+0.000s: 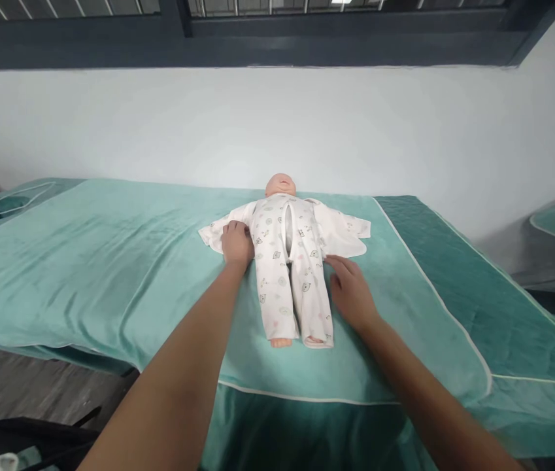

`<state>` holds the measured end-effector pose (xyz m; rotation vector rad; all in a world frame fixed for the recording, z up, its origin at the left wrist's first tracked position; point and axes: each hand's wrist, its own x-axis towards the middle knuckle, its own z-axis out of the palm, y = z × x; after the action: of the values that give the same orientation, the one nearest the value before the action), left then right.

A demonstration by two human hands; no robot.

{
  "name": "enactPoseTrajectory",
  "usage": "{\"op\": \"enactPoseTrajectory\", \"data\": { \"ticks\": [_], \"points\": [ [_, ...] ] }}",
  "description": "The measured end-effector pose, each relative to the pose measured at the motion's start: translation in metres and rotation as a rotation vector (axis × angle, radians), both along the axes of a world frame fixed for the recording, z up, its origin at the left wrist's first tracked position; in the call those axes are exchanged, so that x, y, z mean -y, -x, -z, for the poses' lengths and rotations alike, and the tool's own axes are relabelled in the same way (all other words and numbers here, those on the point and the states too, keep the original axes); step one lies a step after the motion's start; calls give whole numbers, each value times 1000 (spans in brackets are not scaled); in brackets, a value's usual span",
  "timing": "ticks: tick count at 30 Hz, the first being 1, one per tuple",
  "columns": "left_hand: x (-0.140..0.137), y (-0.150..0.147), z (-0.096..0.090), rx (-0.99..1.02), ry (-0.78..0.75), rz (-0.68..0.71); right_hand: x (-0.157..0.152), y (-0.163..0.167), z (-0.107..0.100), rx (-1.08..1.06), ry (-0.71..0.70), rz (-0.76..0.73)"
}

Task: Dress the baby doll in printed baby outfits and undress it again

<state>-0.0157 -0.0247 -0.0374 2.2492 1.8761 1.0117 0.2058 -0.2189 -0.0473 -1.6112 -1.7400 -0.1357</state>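
Note:
A baby doll point(281, 185) lies on its back, head toward the wall, feet toward me. It wears a white printed baby shirt point(343, 230) with sleeves spread to both sides, and matching trousers point(278, 281) with an opening at the crotch. The trousers reach high up its chest, and the feet show at the leg ends. My left hand point(238, 244) is closed at the doll's side on the shirt, its fingertips partly hidden. My right hand point(353, 292) has its fingers stretched to the trousers' edge by the shirt hem, thumb apart.
A light green cover point(85, 261) with some wrinkles lies over the darker green bed point(512, 314). The white wall point(277, 124) rises directly behind. A cord point(17, 199) lies at the far left, and a black item point(27, 441) is at the lower left.

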Motion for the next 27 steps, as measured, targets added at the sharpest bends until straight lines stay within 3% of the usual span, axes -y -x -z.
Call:
{"op": "enactPoseTrajectory", "data": {
  "ticks": [3,6,12,20,24,27],
  "points": [
    [0,0,0,-20,8,-1,-44,-3,0,129,111,-12],
    [0,1,-1,-46,12,0,-65,-1,-3,232,203,49],
    [9,-2,-3,-175,-8,132,-59,0,-6,306,150,76],
    [38,7,-11,-327,-19,448,-63,-5,-1,204,160,-136],
    [49,11,-12,-281,44,662,-70,-3,-1,217,171,-172],
    [50,9,-12,-193,138,676,-77,1,-3,204,164,-168]
  ]
}}
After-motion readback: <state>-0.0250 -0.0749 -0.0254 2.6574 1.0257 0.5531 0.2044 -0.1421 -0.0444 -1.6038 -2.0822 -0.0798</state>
